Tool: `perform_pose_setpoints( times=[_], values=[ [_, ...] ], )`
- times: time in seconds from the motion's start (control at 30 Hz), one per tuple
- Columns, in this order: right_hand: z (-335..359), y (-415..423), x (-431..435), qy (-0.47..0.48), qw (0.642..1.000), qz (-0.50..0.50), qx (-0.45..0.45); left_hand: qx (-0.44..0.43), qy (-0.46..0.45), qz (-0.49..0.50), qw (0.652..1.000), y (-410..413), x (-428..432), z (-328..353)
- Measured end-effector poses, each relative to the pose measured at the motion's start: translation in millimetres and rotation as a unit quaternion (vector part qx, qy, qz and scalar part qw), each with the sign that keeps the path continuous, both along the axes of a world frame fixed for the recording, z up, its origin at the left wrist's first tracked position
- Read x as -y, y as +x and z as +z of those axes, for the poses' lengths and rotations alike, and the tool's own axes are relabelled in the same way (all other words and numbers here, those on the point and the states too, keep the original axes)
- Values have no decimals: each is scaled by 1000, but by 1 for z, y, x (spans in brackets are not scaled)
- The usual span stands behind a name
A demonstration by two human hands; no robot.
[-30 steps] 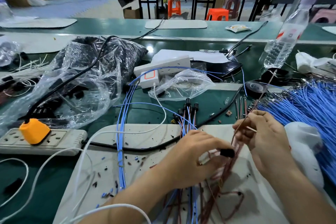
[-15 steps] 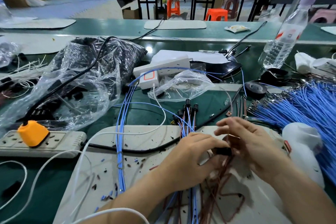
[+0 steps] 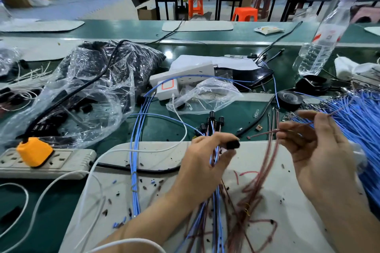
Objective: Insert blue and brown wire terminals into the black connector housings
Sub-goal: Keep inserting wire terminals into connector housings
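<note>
Two hands hover above the white mat (image 3: 287, 222) in the lower centre of the frame: my left hand (image 3: 205, 164) pinches a black connector housing (image 3: 232, 144) between thumb and forefinger, with blue wires (image 3: 214, 201) trailing under the palm. My right hand (image 3: 320, 150), apart from it at centre right, pinches a brown wire (image 3: 263, 134) at thumb and fingertip, the other fingers loosely spread. Finished housings (image 3: 213, 121) lie just above my left hand, and the blue wire bundle (image 3: 366, 121) fills the right edge.

right hand (image 3: 316, 150) drawn apart, brown wire (image 3: 263, 134) lifted
</note>
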State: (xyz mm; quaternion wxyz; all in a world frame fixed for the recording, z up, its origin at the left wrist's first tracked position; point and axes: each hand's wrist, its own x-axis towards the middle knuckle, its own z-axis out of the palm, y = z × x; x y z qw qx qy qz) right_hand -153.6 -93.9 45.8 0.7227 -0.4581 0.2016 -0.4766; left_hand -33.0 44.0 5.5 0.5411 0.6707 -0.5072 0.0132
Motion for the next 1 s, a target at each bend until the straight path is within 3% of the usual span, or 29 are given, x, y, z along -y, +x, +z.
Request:
perform_pose_setpoints(
  times=[0.17, 0.27, 1.0],
  values=[
    [-3, 5, -31, -176, 984, 8, -24, 21, -7, 72, 997, 6, 1, -2],
    [-4, 6, -39, -223, 974, 8, -37, 23, -2, 68, 997, 5, 1, -3],
    [-13, 6, -35, -266, 962, -20, -57, 48, 12, 65, 997, 6, 1, -5]
  ],
)
